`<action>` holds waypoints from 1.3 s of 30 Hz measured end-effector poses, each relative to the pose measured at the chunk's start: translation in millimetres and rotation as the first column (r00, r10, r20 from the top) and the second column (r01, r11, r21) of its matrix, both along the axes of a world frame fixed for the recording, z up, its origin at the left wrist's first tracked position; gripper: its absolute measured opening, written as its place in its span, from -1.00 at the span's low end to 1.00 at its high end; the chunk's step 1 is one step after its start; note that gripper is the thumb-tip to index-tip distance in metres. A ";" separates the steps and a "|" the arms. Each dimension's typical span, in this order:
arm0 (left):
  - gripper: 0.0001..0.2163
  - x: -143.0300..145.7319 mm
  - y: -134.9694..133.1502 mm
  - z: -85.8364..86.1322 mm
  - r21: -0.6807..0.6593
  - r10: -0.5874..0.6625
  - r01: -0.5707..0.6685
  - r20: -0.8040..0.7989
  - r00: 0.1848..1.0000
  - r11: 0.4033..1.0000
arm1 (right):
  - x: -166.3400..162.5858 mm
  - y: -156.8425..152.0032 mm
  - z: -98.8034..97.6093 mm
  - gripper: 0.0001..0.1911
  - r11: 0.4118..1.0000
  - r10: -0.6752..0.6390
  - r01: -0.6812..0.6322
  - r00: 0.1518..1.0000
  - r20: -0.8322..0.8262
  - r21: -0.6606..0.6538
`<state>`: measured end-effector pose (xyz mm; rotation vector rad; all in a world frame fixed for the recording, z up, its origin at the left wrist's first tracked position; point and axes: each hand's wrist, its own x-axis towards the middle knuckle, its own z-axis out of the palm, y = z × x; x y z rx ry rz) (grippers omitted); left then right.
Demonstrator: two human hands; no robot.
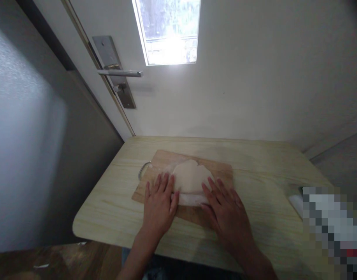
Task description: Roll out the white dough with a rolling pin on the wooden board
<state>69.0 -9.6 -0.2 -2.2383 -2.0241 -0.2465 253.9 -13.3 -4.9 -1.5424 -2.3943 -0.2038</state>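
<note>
A pale flattened piece of dough (190,179) lies on a wooden cutting board (163,161) with a metal handle loop at its left end. My left hand (159,204) rests flat on the board, fingers stretched out against the dough's near left edge. My right hand (225,210) lies flat too, fingertips touching the dough's near right edge. Between the two hands the near edge of the dough looks folded or rolled into a thin white strip.
The board sits on a light wooden table (262,171) against a white door (254,77) with a metal lever handle (120,72) and a small window. A white object (296,202) lies at the right edge beside a blurred-out patch. Dark wall at left.
</note>
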 end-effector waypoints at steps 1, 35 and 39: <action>-0.60 -0.2 9.7 1.3 0.010 0.011 -0.011 -0.006 1.000 1.000 | -1.2 9.0 3.3 -0.56 1.000 -0.008 0.008 1.000 -0.002 -0.028; -0.56 -16.8 48.1 6.2 -0.085 -0.120 0.117 -0.033 0.992 0.989 | -25.1 -4.0 -4.3 -0.52 0.997 -0.080 0.080 0.991 0.106 0.007; -0.57 -17.9 37.3 7.0 -0.059 -0.107 0.105 -0.027 0.994 0.993 | -25.6 -13.1 -6.8 -0.51 0.996 -0.085 0.081 0.992 0.091 0.044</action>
